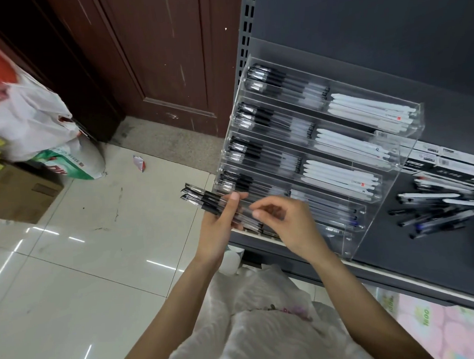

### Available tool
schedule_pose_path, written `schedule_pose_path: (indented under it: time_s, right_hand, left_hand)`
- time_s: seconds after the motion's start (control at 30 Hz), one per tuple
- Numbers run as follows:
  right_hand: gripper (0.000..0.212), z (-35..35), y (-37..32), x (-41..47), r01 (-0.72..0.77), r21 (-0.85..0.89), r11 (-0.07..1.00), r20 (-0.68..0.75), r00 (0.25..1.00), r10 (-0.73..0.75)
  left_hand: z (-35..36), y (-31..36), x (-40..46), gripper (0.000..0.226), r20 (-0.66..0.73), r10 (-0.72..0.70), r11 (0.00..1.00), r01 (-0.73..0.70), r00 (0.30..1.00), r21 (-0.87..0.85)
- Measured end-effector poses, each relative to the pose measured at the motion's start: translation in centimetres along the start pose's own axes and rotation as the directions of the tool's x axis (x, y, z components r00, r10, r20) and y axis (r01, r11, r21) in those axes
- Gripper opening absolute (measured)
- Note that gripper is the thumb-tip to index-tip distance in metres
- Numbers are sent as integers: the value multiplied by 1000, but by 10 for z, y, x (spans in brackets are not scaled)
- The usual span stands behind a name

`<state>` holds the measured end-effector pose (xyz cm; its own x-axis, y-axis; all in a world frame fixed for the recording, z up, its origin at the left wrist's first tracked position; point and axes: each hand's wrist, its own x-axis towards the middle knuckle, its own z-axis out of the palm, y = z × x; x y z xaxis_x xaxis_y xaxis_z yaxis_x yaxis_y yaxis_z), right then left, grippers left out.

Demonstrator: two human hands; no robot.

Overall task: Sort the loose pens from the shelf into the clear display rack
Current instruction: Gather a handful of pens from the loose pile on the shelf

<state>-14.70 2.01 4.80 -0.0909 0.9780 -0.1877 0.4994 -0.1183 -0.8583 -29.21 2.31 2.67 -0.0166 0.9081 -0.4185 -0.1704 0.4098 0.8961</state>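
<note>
Left hand (219, 229) held a bundle of clear-barrelled black-capped gel pens (204, 201), grip closed round the barrels, caps sticking out left past the fingers, just in front of the lower-left corner of the clear acrylic stepped display rack (394, 199). Right hand (289, 226) was beside it, thumb and fingers pinched narrow at the bundle's right end; blurred, so could not tell whether the grip actually held a pen. Rack stood on the dark grey metal shelf (396, 243), tiers already filled: black-capped pens on the left, white pens (363, 114) on the right. Loose pile of mixed black, blue and white pens (435, 214) lay on the shelf right of the rack, apart from both hands. White plastic bag (24, 112) and brown cardboard box (22, 191) sat on the tiled floor at far left.
</note>
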Motion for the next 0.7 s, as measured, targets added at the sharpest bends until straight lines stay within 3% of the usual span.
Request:
schedule_pose_path:
  time_s: [0.13, 0.2, 0.4, 0.53, 0.6, 0.7]
  right_hand:
    - [13, -26, 22, 0, 3, -201, 980, -272, 960, -58]
    - [11, -36, 35, 1, 6, -309, 951, -315, 943, -108]
    - [7, -23, 45, 15, 30, -469, 882, -261, 950, -171]
    - [8, -10, 42, 21, 50, -698, 714, -222, 933, -283]
    - [16, -8, 39, 22, 78, -760, 645, -204, 914, -351]
    - [27, -3, 33, 29, 180, -743, 645, -137, 902, -409]
  left_hand:
    - [-4, -2, 3, 26, -56, -8, 1000, 9, 998, 10]
    - [-10, -3, 5, 24, -102, -38, 999, 38, 994, -6]
    - [-20, -6, 7, 25, -131, -69, 997, 65, 989, -30]
    - [-19, -7, 6, 24, -111, -75, 997, 72, 991, -37]
    - [-19, -9, 7, 23, -102, -84, 996, 81, 991, -31]
    - [-18, -11, 7, 22, -98, -89, 996, 87, 991, -26]
